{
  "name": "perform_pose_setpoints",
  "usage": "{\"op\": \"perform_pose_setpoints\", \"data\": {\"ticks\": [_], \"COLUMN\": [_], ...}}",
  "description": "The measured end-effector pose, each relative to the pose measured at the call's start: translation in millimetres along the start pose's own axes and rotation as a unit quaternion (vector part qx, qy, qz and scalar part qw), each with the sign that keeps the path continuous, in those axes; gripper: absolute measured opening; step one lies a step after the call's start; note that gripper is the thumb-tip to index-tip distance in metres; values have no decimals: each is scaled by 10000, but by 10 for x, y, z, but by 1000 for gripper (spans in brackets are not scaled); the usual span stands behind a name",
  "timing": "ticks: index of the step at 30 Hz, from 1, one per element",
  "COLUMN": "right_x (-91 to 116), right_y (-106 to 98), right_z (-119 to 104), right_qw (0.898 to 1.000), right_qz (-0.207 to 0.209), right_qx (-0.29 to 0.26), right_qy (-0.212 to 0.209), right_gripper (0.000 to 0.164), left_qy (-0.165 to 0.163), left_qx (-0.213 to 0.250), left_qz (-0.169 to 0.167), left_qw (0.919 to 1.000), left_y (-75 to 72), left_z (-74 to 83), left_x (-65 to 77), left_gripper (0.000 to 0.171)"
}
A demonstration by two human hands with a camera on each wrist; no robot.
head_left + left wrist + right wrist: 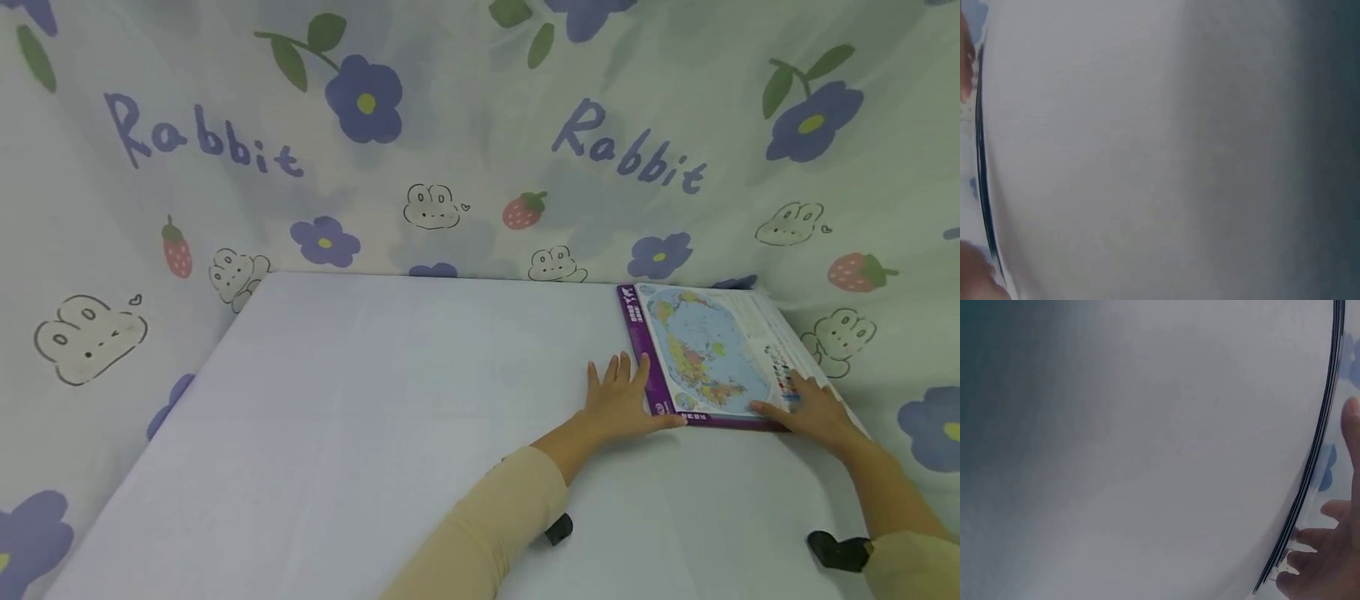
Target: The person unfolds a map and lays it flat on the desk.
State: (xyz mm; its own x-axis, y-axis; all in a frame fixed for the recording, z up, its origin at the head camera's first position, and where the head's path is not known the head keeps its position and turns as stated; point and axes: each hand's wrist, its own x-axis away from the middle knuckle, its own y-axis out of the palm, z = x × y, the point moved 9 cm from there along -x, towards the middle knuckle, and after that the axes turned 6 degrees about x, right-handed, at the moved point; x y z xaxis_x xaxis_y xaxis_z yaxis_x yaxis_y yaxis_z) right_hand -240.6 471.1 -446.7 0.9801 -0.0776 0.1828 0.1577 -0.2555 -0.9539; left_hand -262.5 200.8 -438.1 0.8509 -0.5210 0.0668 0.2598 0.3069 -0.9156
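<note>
A world map board with a purple border lies flat at the right rear of the white table. My left hand is by its near left corner, fingers spread and straight, the thumb reaching along the near edge. At the near right corner is my right hand, with its thumb over the map and its fingers extended along the right side. In the right wrist view the board's edge looks like several thin dark layers, and my right hand is beside it. Only parts of my left fingers appear in the left wrist view.
The white table reaches far to the left. A cloth printed with rabbits, flowers and strawberries hangs behind and along both sides. Small black pieces show near both forearms.
</note>
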Motion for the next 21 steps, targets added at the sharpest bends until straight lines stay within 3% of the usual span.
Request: {"op": "perform_pose_setpoints", "data": {"ticks": [7,14,18,21], "right_x": [-20,-51,-56,-30], "right_y": [43,14,-22,-96], "right_z": [-4,-79,-123,-112], "right_qw": [9998,9998,9994,9988], "right_qz": [117,20,117,331], "right_qx": [86,-173,-286,-359], "right_qy": [-149,-133,-156,-75], "right_gripper": [107,108,105,100], "left_qy": [-104,-108,-206,-282], "left_qx": [-39,113,530,1090], "left_qz": [-35,-376,-306,-79], "left_qw": [9999,9992,9979,9936], "left_y": [65,118,127,108], "left_z": [-41,3,4,-9], "left_x": [-45,-65,-78,-98], "left_gripper": [100,95,89,83]}}
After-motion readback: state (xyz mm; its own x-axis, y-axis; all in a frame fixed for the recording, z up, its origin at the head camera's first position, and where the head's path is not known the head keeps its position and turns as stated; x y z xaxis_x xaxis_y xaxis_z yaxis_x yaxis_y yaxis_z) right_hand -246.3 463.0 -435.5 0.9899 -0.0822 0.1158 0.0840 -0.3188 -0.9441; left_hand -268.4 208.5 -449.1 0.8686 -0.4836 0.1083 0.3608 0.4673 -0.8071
